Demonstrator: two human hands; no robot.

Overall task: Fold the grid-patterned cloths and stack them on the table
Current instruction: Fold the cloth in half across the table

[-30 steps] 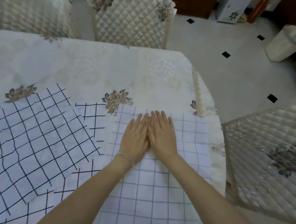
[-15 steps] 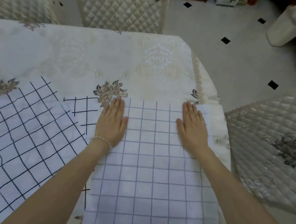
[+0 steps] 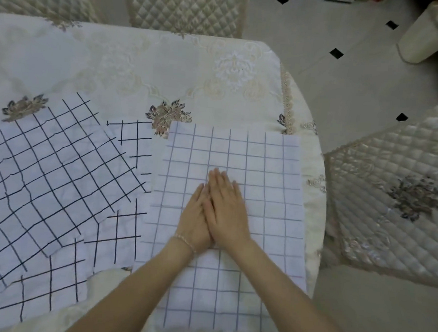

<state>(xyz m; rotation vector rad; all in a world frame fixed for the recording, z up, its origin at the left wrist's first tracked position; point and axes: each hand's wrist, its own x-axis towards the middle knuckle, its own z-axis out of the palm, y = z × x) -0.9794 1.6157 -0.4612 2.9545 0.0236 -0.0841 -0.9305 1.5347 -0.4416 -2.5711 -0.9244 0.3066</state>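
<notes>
Your left hand (image 3: pixel 196 221) and right hand (image 3: pixel 227 212) lie flat, side by side and partly overlapping, on the middle of the fine-grid cloth (image 3: pixel 238 167). The fingers of both are straight and pressed to the fabric; neither hand grasps anything. A beaded bracelet (image 3: pixel 183 241) sits at the left wrist.

The fine-grid cloth lies spread on the right part of the table (image 3: pixel 142 68), its far edge square to you and its right edge close to the table's rim. To its left lie the bold-grid cloths (image 3: pixel 47 172), one skewed on top of another, unfolded and creased; their right margin passes just under or against the fine-grid cloth, and which is not clear. No folded stack shows anywhere in view, so you may judge the task to be at its early stage.

Handling assessment: the fabric looks thin, light and limp. It will not hold an edge unaided and will likely slide on the smooth embroidered tablecloth (image 3: pixel 231 62) if pushed hard. Take it at two corners, pinched lightly, far corners or near ones, and carry them over together; a single-point lift would let it sag and skew the grid lines.

Also present: quilted chair covers (image 3: pixel 185 9) beyond the table, and a pale bin (image 3: pixel 428 32) on the tiled floor.
</notes>
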